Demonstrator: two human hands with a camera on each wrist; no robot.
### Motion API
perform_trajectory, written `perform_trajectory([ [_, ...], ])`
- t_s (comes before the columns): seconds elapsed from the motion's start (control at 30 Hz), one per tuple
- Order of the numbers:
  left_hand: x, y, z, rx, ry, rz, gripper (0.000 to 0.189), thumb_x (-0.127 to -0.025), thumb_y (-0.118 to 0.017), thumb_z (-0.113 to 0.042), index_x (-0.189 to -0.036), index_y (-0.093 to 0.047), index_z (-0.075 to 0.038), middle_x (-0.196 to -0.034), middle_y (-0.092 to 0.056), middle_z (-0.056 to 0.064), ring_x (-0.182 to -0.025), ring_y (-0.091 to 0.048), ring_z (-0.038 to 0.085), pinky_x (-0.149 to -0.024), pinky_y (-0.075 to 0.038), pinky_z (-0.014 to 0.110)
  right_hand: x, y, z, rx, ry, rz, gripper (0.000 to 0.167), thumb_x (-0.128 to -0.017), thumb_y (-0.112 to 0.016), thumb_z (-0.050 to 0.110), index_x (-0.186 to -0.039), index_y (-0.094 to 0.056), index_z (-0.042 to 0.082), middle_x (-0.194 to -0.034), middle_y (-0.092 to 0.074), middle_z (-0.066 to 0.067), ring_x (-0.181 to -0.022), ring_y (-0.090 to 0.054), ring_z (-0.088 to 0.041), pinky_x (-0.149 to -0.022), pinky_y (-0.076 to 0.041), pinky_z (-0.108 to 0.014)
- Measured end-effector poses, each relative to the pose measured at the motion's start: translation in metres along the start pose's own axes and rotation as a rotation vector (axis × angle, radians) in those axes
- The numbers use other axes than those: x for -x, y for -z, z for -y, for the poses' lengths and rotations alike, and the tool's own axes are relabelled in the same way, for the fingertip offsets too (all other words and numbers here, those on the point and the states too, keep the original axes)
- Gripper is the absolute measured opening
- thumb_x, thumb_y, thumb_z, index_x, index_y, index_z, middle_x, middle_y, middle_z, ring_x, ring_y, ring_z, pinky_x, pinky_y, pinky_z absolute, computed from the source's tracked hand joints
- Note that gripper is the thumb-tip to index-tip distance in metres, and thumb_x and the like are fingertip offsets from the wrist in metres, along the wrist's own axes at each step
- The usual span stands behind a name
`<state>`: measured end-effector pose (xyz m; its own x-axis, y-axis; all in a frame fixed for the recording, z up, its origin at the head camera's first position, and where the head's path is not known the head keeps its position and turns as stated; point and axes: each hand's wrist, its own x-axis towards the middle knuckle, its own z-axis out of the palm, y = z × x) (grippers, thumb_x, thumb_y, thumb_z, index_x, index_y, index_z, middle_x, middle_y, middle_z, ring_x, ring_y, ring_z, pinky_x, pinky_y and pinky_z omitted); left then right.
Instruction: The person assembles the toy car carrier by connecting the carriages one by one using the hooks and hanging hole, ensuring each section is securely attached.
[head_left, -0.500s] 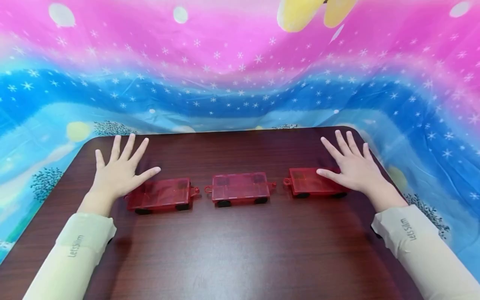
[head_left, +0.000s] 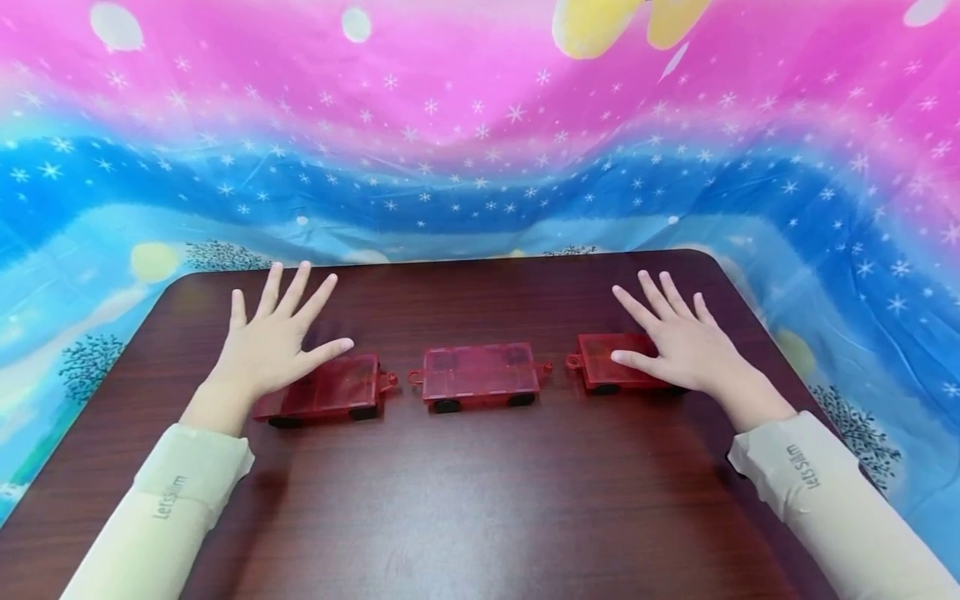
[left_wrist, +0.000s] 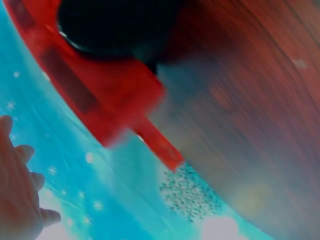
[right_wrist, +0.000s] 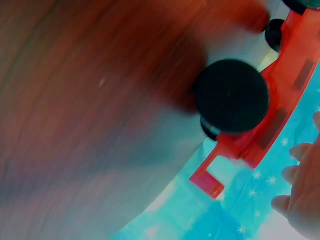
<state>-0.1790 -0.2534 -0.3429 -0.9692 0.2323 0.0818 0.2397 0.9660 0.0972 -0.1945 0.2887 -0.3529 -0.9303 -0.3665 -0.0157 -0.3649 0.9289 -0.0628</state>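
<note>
Three translucent red toy train cars with black wheels stand in a row on the dark wood table. Over the left car (head_left: 341,385) my left hand (head_left: 270,350) is spread with straight fingers, hiding that car's far left part. My right hand (head_left: 690,346), also spread wide, overlaps the right car (head_left: 600,358) and covers much of its right side. Neither hand holds anything. Between them sits the middle car (head_left: 480,372), its loop and hook ends facing small gaps to its neighbours. In the right wrist view a black wheel (right_wrist: 232,95) and red chassis show close up.
The brown table (head_left: 480,500) has rounded far corners. Behind it hangs a pink and blue cloth (head_left: 480,150) printed with snowflakes, reaching around both sides. Pale sleeves (head_left: 172,500) cover both forearms.
Both hands have moved inward, the left one to the right and the right one to the left. The three cars stay where they were.
</note>
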Motion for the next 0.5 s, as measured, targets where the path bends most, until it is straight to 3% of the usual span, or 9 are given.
perform_trajectory([
  [0.5, -0.005, -0.011, -0.049, 0.034, -0.179, 0.000, 0.091, -0.087, -0.049, -0.076, -0.158, -0.003, -0.043, -0.168, 0.008, -0.009, -0.156, 0.013, 0.025, -0.117, -0.005, 0.072, 0.001, -0.009, 0.022, -0.065, 0.063, 0.115, 0.094, -0.087, -0.051, 0.076, -0.159, -0.004, 0.040, -0.169, 0.002, -0.008, -0.155, 0.007, -0.036, -0.116, -0.004, -0.073],
])
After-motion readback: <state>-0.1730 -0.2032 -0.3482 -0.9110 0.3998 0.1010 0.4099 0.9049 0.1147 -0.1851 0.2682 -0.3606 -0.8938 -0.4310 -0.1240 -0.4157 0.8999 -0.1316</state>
